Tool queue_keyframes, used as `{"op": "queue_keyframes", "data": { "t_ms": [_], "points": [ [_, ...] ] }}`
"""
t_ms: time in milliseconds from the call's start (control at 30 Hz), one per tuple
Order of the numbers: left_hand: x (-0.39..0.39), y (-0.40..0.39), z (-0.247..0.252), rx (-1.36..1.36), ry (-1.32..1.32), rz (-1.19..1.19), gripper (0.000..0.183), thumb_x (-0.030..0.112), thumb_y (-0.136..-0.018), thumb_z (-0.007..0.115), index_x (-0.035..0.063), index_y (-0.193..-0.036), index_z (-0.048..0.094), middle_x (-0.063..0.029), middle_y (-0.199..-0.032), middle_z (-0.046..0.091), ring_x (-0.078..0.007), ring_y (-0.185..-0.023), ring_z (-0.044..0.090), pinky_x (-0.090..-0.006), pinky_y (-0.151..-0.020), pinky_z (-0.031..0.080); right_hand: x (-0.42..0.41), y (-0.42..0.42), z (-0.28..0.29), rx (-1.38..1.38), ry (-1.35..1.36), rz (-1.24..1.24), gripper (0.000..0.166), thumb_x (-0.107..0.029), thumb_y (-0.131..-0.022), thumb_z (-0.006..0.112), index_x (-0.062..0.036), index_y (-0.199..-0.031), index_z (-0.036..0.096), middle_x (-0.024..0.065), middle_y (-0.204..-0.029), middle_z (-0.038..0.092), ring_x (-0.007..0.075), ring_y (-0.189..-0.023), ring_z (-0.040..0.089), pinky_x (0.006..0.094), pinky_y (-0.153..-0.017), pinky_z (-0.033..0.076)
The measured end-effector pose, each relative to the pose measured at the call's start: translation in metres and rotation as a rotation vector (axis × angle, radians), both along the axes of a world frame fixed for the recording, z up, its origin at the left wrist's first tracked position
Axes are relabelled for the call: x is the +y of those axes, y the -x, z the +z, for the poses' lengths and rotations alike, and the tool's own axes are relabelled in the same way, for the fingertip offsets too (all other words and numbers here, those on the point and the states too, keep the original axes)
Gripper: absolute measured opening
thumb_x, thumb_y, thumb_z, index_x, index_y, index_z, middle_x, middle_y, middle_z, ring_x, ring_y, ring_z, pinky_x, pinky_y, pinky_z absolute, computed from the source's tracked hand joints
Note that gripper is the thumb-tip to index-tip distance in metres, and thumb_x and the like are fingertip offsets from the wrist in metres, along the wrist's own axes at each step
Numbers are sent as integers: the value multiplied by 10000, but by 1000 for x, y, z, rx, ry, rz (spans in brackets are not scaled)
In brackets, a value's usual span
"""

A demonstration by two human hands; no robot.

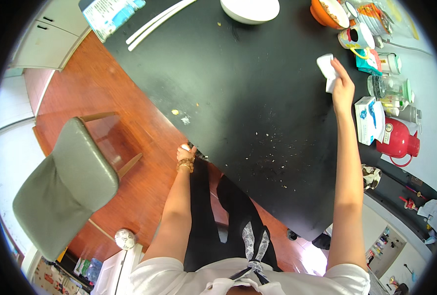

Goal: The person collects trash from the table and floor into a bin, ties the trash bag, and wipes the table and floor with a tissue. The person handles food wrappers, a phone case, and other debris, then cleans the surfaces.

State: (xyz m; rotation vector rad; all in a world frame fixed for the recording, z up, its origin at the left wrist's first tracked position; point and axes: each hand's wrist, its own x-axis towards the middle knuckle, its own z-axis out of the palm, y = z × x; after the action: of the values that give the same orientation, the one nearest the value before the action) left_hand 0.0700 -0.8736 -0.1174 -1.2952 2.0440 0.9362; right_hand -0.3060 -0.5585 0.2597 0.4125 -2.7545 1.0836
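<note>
My right hand [343,86] grips a folded white tissue [326,68] over the right part of the black table [296,110]. My left hand [186,152], with a beaded bracelet at its wrist, is at the table's near left edge. Its fingers are curled around a small white thing [185,147], too small to make out. Pale crumbs [272,150] lie scattered on the tabletop between my arms. Farther left on the table are a yellow scrap [175,112] and a whitish smear [185,120].
A white bowl [251,11], two white sticks [155,24] and a printed package [109,16] lie at the far side. Along the right stand an orange bowl [323,16], a mug [353,37], a tissue box [365,120] and a red kettle [395,138]. A grey chair [67,184] stands left.
</note>
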Motion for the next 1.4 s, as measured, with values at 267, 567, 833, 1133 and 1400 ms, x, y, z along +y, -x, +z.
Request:
{"op": "queue_keyframes", "data": {
  "t_ms": [267,567,833,1133,1400],
  "points": [
    [-44,-13,-170,-287,-103,-366,483,550,-884,467,127,-972,682,-104,-898,689,-312,-895,672,-424,-670,545,-120,-3,-10,106,16,539,454,-50,-887,481,-74,-1338,523,140,-1428,466,238,-1400,327,351,-1173,159],
    [38,-5,94,202,-325,421,273,142,-842,599,-67,-1018,591,-178,-853,669,-259,-600,674,-358,-443,568,-140,-140,-1,-126,67,760,509,152,-827,389,-36,-1262,577,138,-1367,523,297,-1336,423,407,-1150,258],
    [9,-115,286,607,-336,696,272,38,-837,520,-68,-1087,527,-157,-909,647,-247,-622,662,-329,-416,576,-71,-102,35,-210,331,405,386,87,-920,402,-11,-1246,584,167,-1345,539,260,-1320,447,352,-1124,305],
    [14,-53,372,719,-254,714,258,91,-831,566,-86,-1010,510,-137,-745,600,-216,-489,595,-325,-390,531,-189,-130,-46,109,163,499,342,16,-891,451,-19,-1192,607,188,-1317,546,339,-1283,470,427,-1128,291],
    [-14,-40,367,543,-49,496,323,178,-804,602,-102,-963,580,-189,-777,656,-238,-570,648,-345,-527,543,-222,-271,-3,-232,317,920,462,126,-839,412,0,-1253,572,159,-1369,508,291,-1345,402,410,-1157,256]
  ]
}}
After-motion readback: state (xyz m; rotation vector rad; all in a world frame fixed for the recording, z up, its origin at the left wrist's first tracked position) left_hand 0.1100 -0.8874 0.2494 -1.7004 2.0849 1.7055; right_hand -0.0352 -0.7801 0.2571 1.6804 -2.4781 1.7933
